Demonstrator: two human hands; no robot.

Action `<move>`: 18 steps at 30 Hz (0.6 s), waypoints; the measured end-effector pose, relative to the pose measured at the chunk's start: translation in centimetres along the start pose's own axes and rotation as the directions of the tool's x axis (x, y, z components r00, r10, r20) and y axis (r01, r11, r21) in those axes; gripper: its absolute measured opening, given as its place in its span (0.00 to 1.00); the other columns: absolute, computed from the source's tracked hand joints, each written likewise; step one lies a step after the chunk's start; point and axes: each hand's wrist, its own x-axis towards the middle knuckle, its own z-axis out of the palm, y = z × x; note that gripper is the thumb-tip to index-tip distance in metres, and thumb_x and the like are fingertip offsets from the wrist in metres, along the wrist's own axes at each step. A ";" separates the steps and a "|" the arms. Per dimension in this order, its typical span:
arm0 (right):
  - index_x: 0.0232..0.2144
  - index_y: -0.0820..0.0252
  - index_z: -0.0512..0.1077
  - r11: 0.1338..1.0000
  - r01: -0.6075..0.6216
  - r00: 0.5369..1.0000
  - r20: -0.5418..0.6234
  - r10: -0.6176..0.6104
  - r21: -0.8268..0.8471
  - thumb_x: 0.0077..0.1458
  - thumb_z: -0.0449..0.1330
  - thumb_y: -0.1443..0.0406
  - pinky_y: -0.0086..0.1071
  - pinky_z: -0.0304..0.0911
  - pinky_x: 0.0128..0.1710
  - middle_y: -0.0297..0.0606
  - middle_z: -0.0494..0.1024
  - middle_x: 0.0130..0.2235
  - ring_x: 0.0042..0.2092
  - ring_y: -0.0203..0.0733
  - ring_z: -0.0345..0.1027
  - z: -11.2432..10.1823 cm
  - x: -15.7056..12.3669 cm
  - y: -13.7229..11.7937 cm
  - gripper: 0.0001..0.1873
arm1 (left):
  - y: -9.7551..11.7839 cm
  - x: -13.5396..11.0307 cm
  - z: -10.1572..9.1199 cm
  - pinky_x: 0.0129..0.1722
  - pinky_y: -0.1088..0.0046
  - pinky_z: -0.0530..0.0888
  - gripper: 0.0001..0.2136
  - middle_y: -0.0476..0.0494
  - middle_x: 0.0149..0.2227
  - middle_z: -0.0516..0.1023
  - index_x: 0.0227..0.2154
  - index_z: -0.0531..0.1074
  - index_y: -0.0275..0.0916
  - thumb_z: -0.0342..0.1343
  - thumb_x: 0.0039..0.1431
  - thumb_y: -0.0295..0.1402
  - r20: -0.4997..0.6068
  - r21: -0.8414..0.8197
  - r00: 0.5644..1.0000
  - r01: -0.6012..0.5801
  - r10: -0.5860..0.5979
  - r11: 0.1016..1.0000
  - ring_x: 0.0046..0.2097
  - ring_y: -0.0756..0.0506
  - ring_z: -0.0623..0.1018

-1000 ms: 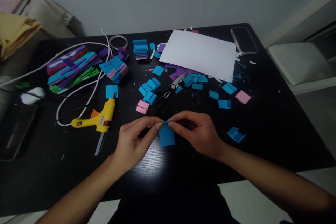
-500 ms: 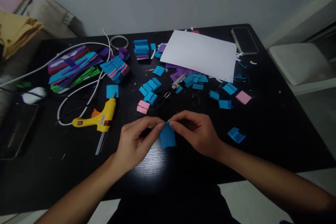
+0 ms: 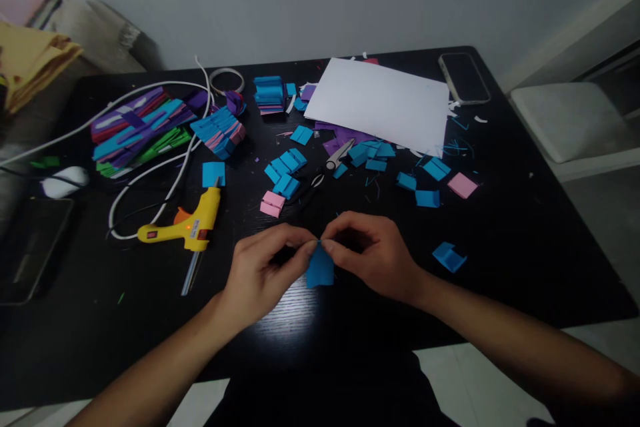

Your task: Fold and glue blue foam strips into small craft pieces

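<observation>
Between my fingertips is a small piece of blue paper (image 3: pixel 321 270), its lower part hanging toward me. My left hand (image 3: pixel 270 267) pinches the top edge from the left, thumb against fingers. From the right, my right hand (image 3: pixel 375 253) pinches the same edge, and the two thumbs nearly meet. The fingertips hide the paper's upper edge. A folded blue paper piece (image 3: pixel 450 257) lies to the right of my right hand. Beyond my hands are a pink folded piece (image 3: pixel 273 203), joined blue folded pieces (image 3: pixel 286 170) and scissors (image 3: pixel 340 155).
A yellow glue gun (image 3: pixel 203 220) with a lit orange light lies at left, its white cord (image 3: pixel 173 190) looping behind. White sheets (image 3: pixel 380 103), a phone (image 3: pixel 465 79), bundled paper strips (image 3: pixel 140 123) and a stacked blue-and-pink paper bundle (image 3: pixel 220 132) occupy the black table (image 3: pixel 520 233).
My hands have drawn slightly closer together and lower at the blue paper's top edge. The fingertips now cover more of that edge. Nothing else on the table has visibly moved.
</observation>
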 end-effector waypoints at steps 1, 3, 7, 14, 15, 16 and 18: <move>0.33 0.58 0.79 1.000 -0.001 1.000 -0.003 0.001 0.001 0.57 0.67 0.69 0.26 0.70 0.35 0.31 0.81 0.32 0.34 0.34 0.74 -0.1 0.1 0.0 0.02 | -0.1 0.0 0.0 0.35 0.80 0.76 0.02 0.49 0.33 0.83 0.37 0.79 0.37 0.62 0.64 0.26 -0.005 -0.004 1.000 0.015 -0.015 1.000 0.33 0.52 0.81; 0.32 0.58 0.79 1.000 -0.004 1.000 -0.024 0.005 0.010 0.56 0.67 0.69 0.26 0.70 0.35 0.31 0.80 0.31 0.33 0.34 0.74 -0.4 0.3 0.1 0.02 | -0.3 0.0 -0.1 0.34 0.80 0.76 0.02 0.49 0.33 0.83 0.37 0.79 0.38 0.62 0.65 0.27 -0.022 -0.012 0.998 0.054 -0.054 0.998 0.33 0.52 0.81; 0.31 0.58 0.78 0.999 -0.013 0.996 -0.084 0.016 0.038 0.56 0.67 0.69 0.27 0.72 0.37 0.31 0.80 0.31 0.34 0.35 0.76 -0.7 0.5 0.0 0.02 | -0.6 0.0 -0.5 0.31 0.80 0.75 0.02 0.51 0.31 0.81 0.36 0.79 0.39 0.61 0.65 0.28 -0.066 -0.016 0.991 0.116 -0.117 0.993 0.30 0.53 0.79; 0.36 0.57 0.80 0.999 -0.041 0.999 -0.006 0.041 0.032 0.59 0.68 0.65 0.29 0.72 0.37 0.34 0.83 0.35 0.36 0.37 0.78 0.2 0.0 0.2 0.03 | -0.3 0.2 -0.2 0.33 0.80 0.75 0.02 0.51 0.31 0.82 0.36 0.79 0.39 0.62 0.64 0.27 -0.031 -0.010 0.997 0.072 -0.073 0.997 0.31 0.53 0.79; 0.36 0.57 0.80 0.999 -0.031 1.000 -0.004 0.031 0.010 0.59 0.67 0.65 0.28 0.72 0.36 0.34 0.83 0.34 0.36 0.37 0.78 0.2 0.0 0.3 0.02 | -0.3 0.2 -0.1 0.33 0.80 0.75 0.02 0.51 0.31 0.82 0.36 0.79 0.39 0.62 0.64 0.27 -0.028 -0.004 0.997 0.068 -0.069 0.998 0.31 0.53 0.79; 0.35 0.58 0.80 1.000 -0.019 1.000 0.000 0.019 -0.013 0.59 0.67 0.65 0.28 0.71 0.36 0.33 0.83 0.34 0.35 0.36 0.77 0.2 0.0 0.3 0.02 | -0.3 0.2 0.0 0.33 0.80 0.76 0.02 0.51 0.31 0.82 0.35 0.79 0.38 0.62 0.64 0.27 -0.023 0.004 0.998 0.061 -0.061 0.998 0.31 0.52 0.79; 0.35 0.58 0.81 0.998 0.008 1.000 0.021 -0.007 -0.057 0.59 0.67 0.65 0.28 0.71 0.36 0.33 0.83 0.34 0.35 0.36 0.77 0.0 0.0 0.4 0.02 | -0.3 0.2 0.1 0.33 0.78 0.76 0.02 0.50 0.31 0.82 0.35 0.78 0.38 0.62 0.64 0.27 -0.005 0.022 0.999 0.037 -0.037 0.999 0.31 0.52 0.80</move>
